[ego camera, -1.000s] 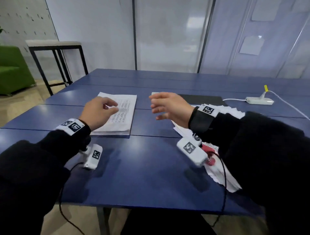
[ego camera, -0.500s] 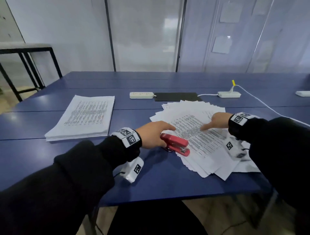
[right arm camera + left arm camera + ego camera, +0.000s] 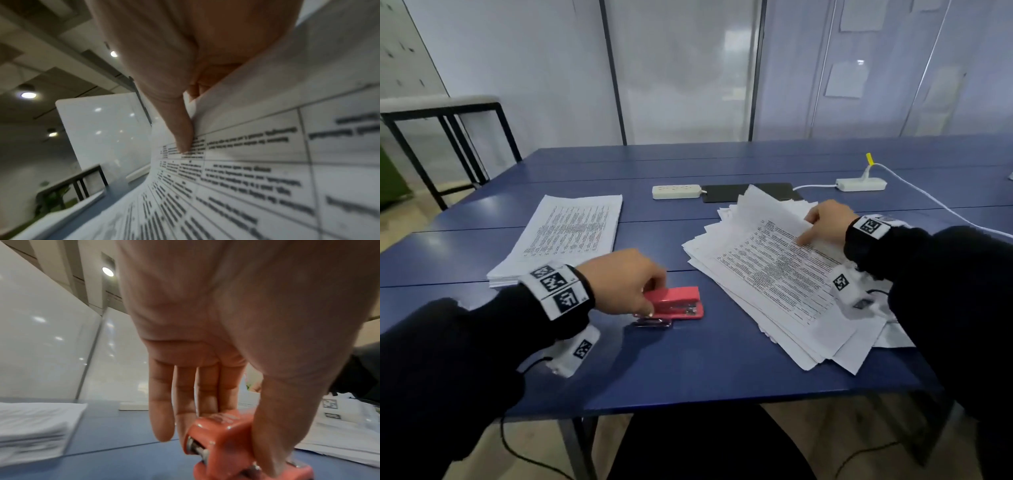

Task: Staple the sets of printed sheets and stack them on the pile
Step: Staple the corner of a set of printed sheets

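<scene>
Left hand [image 3: 625, 281] clamped on red stapler [image 3: 674, 303], near-centre of table [image 3: 688, 370], long axis left-right, mouth facing the loose sheets [image 3: 774, 270] just right of it. Right hand [image 3: 827, 222] pinches the top sheets' far edge (lifted). Finished pile [image 3: 571, 233] far left

Blue table [image 3: 688, 370] with neat pile [image 3: 571, 233], fanned sheets [image 3: 767, 274], red stapler [image 3: 678, 303], power strips [image 3: 676, 192] (two, white).
</scene>
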The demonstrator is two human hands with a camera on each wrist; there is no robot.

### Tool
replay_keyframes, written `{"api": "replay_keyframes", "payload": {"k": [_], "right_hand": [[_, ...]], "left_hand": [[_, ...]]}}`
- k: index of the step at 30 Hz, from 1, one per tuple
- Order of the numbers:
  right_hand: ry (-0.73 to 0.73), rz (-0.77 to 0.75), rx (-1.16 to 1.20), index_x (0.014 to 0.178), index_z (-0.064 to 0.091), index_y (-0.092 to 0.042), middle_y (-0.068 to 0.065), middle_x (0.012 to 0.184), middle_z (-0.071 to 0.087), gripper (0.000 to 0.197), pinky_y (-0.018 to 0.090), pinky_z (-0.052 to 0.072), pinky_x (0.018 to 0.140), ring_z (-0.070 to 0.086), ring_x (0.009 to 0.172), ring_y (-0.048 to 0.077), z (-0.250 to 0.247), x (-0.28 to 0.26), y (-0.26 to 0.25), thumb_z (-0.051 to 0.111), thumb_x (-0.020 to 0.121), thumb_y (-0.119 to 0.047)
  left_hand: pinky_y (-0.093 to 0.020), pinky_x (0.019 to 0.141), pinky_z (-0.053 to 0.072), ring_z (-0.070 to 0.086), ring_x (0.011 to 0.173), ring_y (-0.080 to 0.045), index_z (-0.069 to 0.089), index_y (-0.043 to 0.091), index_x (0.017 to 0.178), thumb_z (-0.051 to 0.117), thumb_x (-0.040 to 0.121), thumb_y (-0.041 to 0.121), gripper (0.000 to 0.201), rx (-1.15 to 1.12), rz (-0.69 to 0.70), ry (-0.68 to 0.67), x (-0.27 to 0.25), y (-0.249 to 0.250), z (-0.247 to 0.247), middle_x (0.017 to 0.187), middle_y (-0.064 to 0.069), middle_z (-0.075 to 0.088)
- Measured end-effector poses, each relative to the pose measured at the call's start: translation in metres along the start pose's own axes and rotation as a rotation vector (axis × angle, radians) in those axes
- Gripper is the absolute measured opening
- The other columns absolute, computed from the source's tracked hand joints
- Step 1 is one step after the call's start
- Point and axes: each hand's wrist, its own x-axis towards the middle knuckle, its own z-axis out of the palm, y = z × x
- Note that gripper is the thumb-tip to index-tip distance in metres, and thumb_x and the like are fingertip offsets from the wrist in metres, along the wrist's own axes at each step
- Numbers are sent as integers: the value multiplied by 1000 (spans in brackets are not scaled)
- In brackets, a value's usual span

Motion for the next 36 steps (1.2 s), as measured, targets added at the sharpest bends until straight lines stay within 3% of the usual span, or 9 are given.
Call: {"api": "replay_keyframes", "payload": {"k": [3, 8, 13, 19, 22, 26, 29, 31, 36], "right_hand": [[9, -25, 50, 101, 76, -6, 17, 100, 71, 40, 34, 51, 81, 67, 101, 34, -11, 4, 1, 94, 72, -25], [97, -134, 13, 104, 78, -25, 5, 99, 71, 25, 29, 41, 80, 66, 98, 29, -42, 15, 7, 85, 81, -21], [171, -193, 18, 105, 80, -13, 10, 94, 72, 19, 36, 47, 91, 65, 95, 29, -68, 18, 6, 80, 87, -20], [-270, -329, 524, 100, 81, -19, 12, 103, 79, 16, 29, 61, 78, 73, 76, 17, -89, -4, -27, 79, 84, -16], [-586, -360, 679, 112, 77, -5, 17, 102, 78, 58, 36, 65, 73, 76, 77, 24, -95, -1, -44, 96, 63, -29], [-668, -397, 513, 109, 73, 2, 13, 94, 78, 46, 30, 62, 69, 74, 73, 18, -79, -1, -70, 84, 70, -19], [-393, -522, 0, 85, 78, -23, -3, 80, 76, 6, 29, 51, 73, 65, 68, 11, -47, 6, -86, 83, 83, -22], [-268, -544, -266, 73, 70, -31, -7, 74, 69, 19, 32, 48, 75, 62, 73, 16, -18, 13, -91, 81, 85, -23], [-344, -610, -376, 88, 71, -18, -1, 83, 69, 3, 32, 47, 76, 60, 82, 22, 42, 2, -90, 72, 88, -21]], "left_hand": [[-26, 73, 46, 57, 79, -8, 69, 31, 104, 79, 80, 40, 28, -38, -97, 22, -18, -26, -5, 80, 19, 59], [-29, 76, 52, 61, 80, -4, 69, 31, 96, 81, 79, 38, 22, -122, -199, 17, -36, -51, 2, 81, 16, 66], [-28, 81, 50, 60, 87, -8, 66, 32, 105, 78, 84, 41, 25, -106, -204, 3, -35, -52, 17, 87, 19, 62], [-33, 84, 52, 64, 88, -16, 67, 26, 101, 81, 84, 34, 23, -165, -240, 134, -28, -67, 11, 84, 15, 68], [-34, 80, 51, 67, 84, -17, 66, 28, 94, 82, 84, 26, 19, -308, -284, 298, -29, -77, -3, 80, 15, 71], [-37, 68, 61, 74, 77, -17, 68, 22, 94, 78, 88, 17, 13, -623, -344, 480, -32, -86, -20, 77, 6, 78], [-40, 68, 64, 75, 78, -21, 68, 19, 96, 77, 89, 16, 11, -661, -362, 488, -34, -88, -20, 77, 3, 78], [-43, 70, 64, 75, 79, -21, 68, 20, 96, 79, 88, 16, 15, -651, -372, 461, -34, -88, -12, 79, 3, 78], [-44, 83, 61, 72, 83, -15, 66, 27, 95, 82, 83, 22, 20, -545, -357, 359, -33, -86, 8, 86, 9, 77]]}}
